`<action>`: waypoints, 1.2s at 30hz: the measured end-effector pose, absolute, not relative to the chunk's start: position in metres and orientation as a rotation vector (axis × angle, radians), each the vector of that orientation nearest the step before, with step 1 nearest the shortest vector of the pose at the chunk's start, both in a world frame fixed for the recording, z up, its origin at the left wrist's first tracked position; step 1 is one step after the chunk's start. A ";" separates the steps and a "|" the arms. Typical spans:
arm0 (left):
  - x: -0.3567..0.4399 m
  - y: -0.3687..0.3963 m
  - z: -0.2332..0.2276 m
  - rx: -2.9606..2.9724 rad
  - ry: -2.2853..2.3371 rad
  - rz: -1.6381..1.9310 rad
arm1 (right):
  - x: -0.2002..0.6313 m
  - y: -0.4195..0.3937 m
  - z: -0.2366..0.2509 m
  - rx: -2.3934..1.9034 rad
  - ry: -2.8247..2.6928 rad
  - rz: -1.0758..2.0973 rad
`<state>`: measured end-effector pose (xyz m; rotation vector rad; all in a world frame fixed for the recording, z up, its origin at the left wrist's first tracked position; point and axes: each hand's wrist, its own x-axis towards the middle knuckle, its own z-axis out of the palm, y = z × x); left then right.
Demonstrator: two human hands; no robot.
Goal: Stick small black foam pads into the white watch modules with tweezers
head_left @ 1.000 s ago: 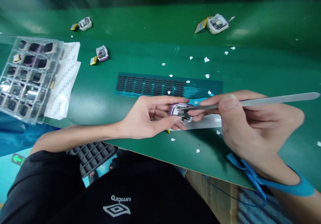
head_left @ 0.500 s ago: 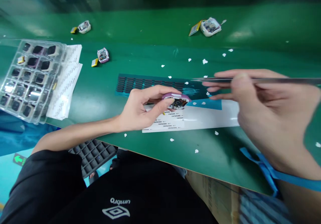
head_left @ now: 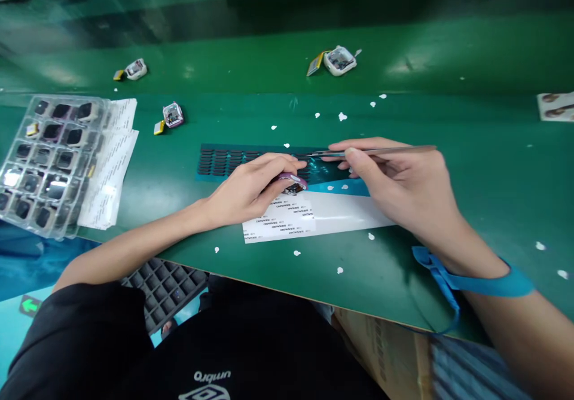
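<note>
Steel tweezers pinched in right hand

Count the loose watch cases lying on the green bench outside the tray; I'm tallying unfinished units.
3 lie loose: a white case far left, a purple case beside the tray, a white case top centre. A fourth purple case sits in the left hand.

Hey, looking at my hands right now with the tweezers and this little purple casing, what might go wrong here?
1. The tweezers in your right hand point at the teal sheet of small black pads; their tips sit close to your left hand, so a slip might jab a finger.
2. The left hand pinches the purple casing only at its edge; it may tip onto the white label sheet.
3. The blue wrist strap trails off the table edge and might snag.
</note>
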<state>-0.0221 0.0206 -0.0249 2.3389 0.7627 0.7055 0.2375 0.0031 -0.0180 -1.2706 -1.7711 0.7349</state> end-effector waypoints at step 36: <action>-0.027 0.021 0.016 0.697 0.633 0.668 | 0.232 -0.019 -0.004 -0.912 -2.049 -0.300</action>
